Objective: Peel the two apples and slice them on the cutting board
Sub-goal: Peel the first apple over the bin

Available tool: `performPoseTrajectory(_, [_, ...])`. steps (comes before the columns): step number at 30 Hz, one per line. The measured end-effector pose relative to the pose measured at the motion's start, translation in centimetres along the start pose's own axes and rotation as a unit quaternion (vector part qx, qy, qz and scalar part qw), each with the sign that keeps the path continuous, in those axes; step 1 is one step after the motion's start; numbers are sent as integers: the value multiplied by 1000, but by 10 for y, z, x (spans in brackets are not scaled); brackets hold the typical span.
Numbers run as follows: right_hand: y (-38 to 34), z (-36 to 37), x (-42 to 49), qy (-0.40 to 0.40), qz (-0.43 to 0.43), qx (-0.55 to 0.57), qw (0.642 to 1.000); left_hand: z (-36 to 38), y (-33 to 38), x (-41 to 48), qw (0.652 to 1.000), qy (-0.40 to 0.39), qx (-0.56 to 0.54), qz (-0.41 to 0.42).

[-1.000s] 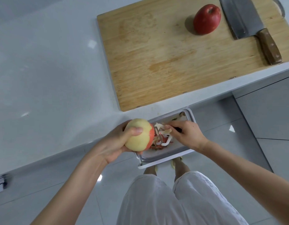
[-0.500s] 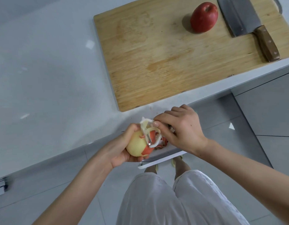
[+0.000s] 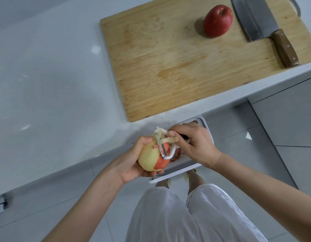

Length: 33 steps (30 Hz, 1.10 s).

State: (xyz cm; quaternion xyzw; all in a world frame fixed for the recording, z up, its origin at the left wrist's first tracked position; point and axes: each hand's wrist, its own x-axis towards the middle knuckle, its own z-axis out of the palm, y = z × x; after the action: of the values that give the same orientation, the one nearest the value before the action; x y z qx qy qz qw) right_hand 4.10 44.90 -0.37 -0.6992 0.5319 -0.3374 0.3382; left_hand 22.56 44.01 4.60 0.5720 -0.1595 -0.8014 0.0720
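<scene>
My left hand [image 3: 132, 163] grips a mostly peeled apple [image 3: 151, 157], pale yellow with a red patch of skin on its right side. My right hand [image 3: 194, 144] holds a white peeler [image 3: 164, 145], its blade laid against the red skin, a strip of peel curling off. Both hands hover in front of the counter edge above a white bin [image 3: 182, 166]. A whole red apple [image 3: 218, 20] sits on the wooden cutting board [image 3: 168, 67] at the back right. A cleaver [image 3: 266, 30] with a wooden handle lies beside it.
The grey-white countertop [image 3: 55, 84] stretches left of the board. Peel scraps lie in the white bin below the hands. Grey cabinet fronts [image 3: 291, 123] stand at the right. My legs in white trousers [image 3: 186, 215] and the tiled floor are below.
My right hand came up from the bin with the peeler and set it on the apple's red patch. The left hand has turned the apple slightly.
</scene>
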Motion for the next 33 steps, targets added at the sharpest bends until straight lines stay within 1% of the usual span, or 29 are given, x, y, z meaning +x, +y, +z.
performPoseTrajectory(6, [8, 3, -4, -16, 28, 25, 999, -1, -2, 6, 1000, 19, 0, -10])
performPoseTrajectory(11, [9, 8, -9, -54, 115, 45, 991, -3, -3, 9, 999, 45, 3, -10])
performPoseTrajectory(18, [13, 17, -13, -95, 194, 113, 970, -5, -5, 8, 998, 54, -15, -18])
performPoseTrajectory(21, [31, 18, -24, -118, 258, 60, 957, -10, 4, 4, 997, 41, -60, 10])
performPoseTrajectory(23, [37, 22, -33, -155, 296, 17, 942, -14, 14, 2, 996, 43, -63, 38])
performPoseTrajectory(26, [36, 33, -29, -209, 317, -70, 922, -14, 21, 3, 997, 41, -24, 60])
performPoseTrajectory(27, [35, 36, -24, -230, 334, -90, 910, -14, 20, 4, 997, 43, -15, 62])
performPoseTrajectory(28, [36, 38, -19, -247, 367, -83, 893, -14, 19, 4, 997, 45, -9, 65])
performPoseTrajectory(30, [37, 37, -10, -267, 468, 41, 842, -16, 16, 6, 996, 52, -1, 77])
performPoseTrajectory(31, [37, 33, -9, -273, 497, 98, 818, -18, 14, 7, 995, 57, -1, 82])
performPoseTrajectory(32, [34, 27, -10, -273, 507, 135, 806, -19, 13, 8, 995, 61, -5, 82])
performPoseTrajectory(33, [29, 22, -11, -264, 505, 161, 806, -21, 11, 9, 995, 65, -9, 81])
